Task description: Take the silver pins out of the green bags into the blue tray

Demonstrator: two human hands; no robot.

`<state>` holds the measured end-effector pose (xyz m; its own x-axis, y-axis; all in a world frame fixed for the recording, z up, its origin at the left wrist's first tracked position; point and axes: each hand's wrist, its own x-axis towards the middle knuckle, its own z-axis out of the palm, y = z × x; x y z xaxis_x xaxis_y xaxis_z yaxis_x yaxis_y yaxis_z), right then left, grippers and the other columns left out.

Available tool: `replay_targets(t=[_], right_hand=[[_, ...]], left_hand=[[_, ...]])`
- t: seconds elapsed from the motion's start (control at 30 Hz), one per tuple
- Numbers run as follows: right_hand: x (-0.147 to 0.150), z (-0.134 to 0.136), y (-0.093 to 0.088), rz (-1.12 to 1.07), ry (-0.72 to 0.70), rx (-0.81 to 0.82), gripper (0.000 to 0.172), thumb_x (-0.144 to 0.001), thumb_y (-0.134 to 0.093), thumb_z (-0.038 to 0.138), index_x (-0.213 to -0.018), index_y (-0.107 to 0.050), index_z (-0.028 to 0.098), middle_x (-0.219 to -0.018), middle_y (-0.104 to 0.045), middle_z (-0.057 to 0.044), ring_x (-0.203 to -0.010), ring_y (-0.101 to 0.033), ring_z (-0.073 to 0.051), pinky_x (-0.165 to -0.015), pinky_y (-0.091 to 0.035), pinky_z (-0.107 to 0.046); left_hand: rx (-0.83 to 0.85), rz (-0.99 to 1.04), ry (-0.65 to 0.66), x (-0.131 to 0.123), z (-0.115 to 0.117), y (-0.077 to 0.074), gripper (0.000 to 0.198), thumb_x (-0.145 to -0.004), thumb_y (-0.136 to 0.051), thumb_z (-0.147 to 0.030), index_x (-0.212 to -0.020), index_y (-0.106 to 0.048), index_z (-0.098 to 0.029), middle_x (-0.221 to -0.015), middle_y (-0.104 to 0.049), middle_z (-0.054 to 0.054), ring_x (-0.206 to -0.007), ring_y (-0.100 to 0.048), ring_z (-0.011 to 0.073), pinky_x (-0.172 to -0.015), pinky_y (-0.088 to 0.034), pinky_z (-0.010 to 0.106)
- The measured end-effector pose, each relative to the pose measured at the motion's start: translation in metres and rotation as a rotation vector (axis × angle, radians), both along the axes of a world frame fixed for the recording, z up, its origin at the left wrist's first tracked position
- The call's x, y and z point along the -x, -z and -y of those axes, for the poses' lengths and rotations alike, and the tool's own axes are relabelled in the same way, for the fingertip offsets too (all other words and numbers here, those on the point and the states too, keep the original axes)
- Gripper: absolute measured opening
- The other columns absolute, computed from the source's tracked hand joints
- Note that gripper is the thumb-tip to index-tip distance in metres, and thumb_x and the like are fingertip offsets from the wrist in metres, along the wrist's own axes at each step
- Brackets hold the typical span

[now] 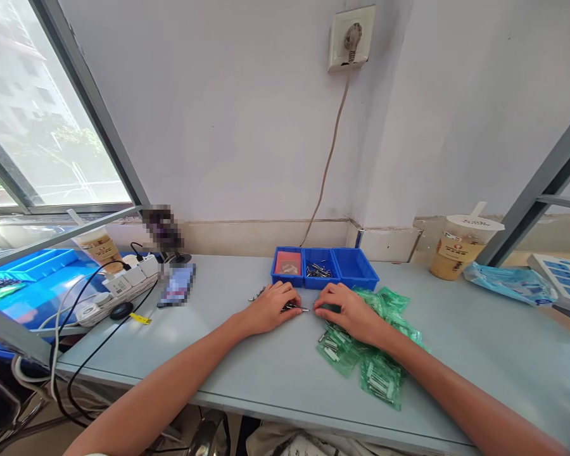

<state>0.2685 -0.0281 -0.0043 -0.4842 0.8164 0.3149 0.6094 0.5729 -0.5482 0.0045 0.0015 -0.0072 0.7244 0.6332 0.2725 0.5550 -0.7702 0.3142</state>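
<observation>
My left hand rests on the grey table, fingers curled over several small metal pins. One pin's tip sticks out to the right, toward my other hand. My right hand is bent, with a gap between thumb and fingers and nothing visible in it. Its fingertips stay just short of that pin tip. More small metal pieces lie behind my left hand. Green plastic bags of metal parts lie beside and under my right forearm. Beyond the hands stands a blue three-compartment bin; its middle section holds loose metal pins.
A red piece lies in the bin's left compartment. On the right stand a drink cup and a blue-white packet. Leftward are a phone, a power strip and black cables. A socket cord hangs down the wall.
</observation>
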Motion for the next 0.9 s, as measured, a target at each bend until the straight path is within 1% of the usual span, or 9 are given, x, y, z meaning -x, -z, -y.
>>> replay_targets(t=[0.1, 0.2, 0.3, 0.47, 0.77, 0.9], right_hand=[[0.0019, 0.0028, -0.0001, 0.093, -0.088, -0.006, 0.020, -0.101, -0.062, 0.039, -0.102, -0.080, 0.030, -0.115, -0.071, -0.005, -0.104, -0.059, -0.026, -0.101, -0.042, -0.045], [0.0032, 0.0050, -0.0019, 0.108, -0.109, 0.013, 0.023, -0.103, -0.060, 0.040, -0.108, -0.080, 0.031, -0.124, -0.072, -0.004, -0.110, -0.058, -0.027, -0.106, -0.039, -0.047], [0.0043, 0.0073, -0.0039, 0.104, -0.109, 0.052, 0.027, -0.102, -0.059, 0.042, -0.114, -0.081, 0.031, -0.128, -0.073, -0.004, -0.116, -0.055, -0.029, -0.107, -0.038, -0.049], [0.0041, 0.0097, -0.0044, 0.089, -0.113, 0.078, 0.031, -0.103, -0.057, 0.044, -0.121, -0.080, 0.032, -0.129, -0.073, -0.004, -0.117, -0.053, -0.030, -0.107, -0.040, -0.050], [0.0036, 0.0076, -0.0023, 0.051, -0.128, 0.045, 0.032, -0.106, -0.053, 0.044, -0.119, -0.080, 0.033, -0.124, -0.075, -0.004, -0.113, -0.054, -0.028, -0.103, -0.043, -0.045], [0.0043, 0.0079, -0.0035, 0.058, -0.142, 0.034, 0.033, -0.106, -0.051, 0.042, -0.117, -0.080, 0.030, -0.121, -0.075, -0.005, -0.111, -0.055, -0.027, -0.102, -0.043, -0.044]], left_hand=[[0.007, -0.004, -0.001, -0.0012, 0.0004, 0.0004, 0.023, -0.107, -0.054, -0.043, -0.105, -0.064, -0.022, -0.106, -0.063, 0.004, -0.100, -0.054, 0.0218, -0.087, -0.040, 0.035], [0.010, 0.003, 0.004, -0.0016, 0.0003, 0.0005, 0.021, -0.107, -0.055, -0.041, -0.105, -0.064, -0.022, -0.107, -0.063, 0.004, -0.101, -0.054, 0.0217, -0.087, -0.040, 0.035], [0.015, 0.013, 0.010, -0.0016, -0.0001, 0.0013, 0.019, -0.107, -0.056, -0.039, -0.104, -0.064, -0.022, -0.107, -0.064, 0.004, -0.101, -0.054, 0.0214, -0.087, -0.040, 0.034], [0.015, 0.036, 0.015, -0.0019, -0.0009, 0.0031, 0.017, -0.107, -0.057, -0.039, -0.105, -0.064, -0.023, -0.106, -0.064, 0.003, -0.100, -0.055, 0.0212, -0.088, -0.040, 0.034], [0.007, 0.030, 0.020, -0.0022, 0.0001, 0.0012, 0.016, -0.106, -0.058, -0.037, -0.107, -0.066, -0.023, -0.107, -0.065, 0.004, -0.101, -0.055, 0.0215, -0.089, -0.041, 0.034], [0.000, 0.019, 0.029, -0.0020, 0.0003, 0.0005, 0.018, -0.106, -0.057, -0.038, -0.107, -0.066, -0.024, -0.106, -0.064, 0.003, -0.100, -0.055, 0.0212, -0.089, -0.041, 0.034]])
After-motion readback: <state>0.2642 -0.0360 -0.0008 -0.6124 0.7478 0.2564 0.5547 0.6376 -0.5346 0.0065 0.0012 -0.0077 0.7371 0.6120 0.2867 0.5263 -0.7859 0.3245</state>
